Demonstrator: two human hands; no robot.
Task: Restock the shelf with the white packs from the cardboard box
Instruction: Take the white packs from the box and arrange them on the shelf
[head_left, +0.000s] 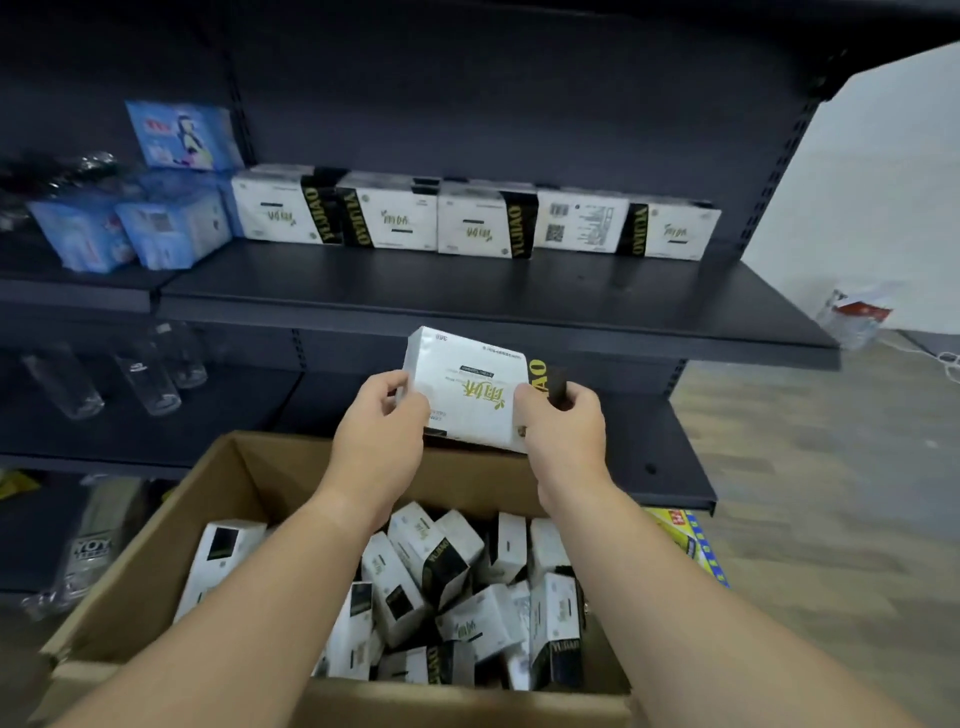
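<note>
Both hands hold 1 white pack (467, 387) raised above the cardboard box (156, 545), in front of the dark shelf (467, 296). The left hand (382, 426) grips the pack's left edge, thumb on the front face and fingers curled behind. The right hand (563, 423) pinches the right end at the black band bearing gold lettering. The pack's printed face is toward the camera, tilted slightly, its print upside down.

At 12 o'clock from the held pack, a row of 5 white packs (475, 218) stands along the back of the shelf, touching side to side; 1 shows its barcode face. The front of that shelf board is bare.

At 6 o'clock, the open cardboard box holds a loose jumble of white packs (452, 597) lying at mixed angles, partly hidden by both forearms.

At 10 o'clock, blue packs (150, 208) sit on the adjoining shelf section, 1 upright behind the others. At 9 o'clock, clear drinking glasses (148, 371) stand on the lower shelf. At 4 o'clock, a yellow and blue package (693, 540) shows below the lower shelf edge.
</note>
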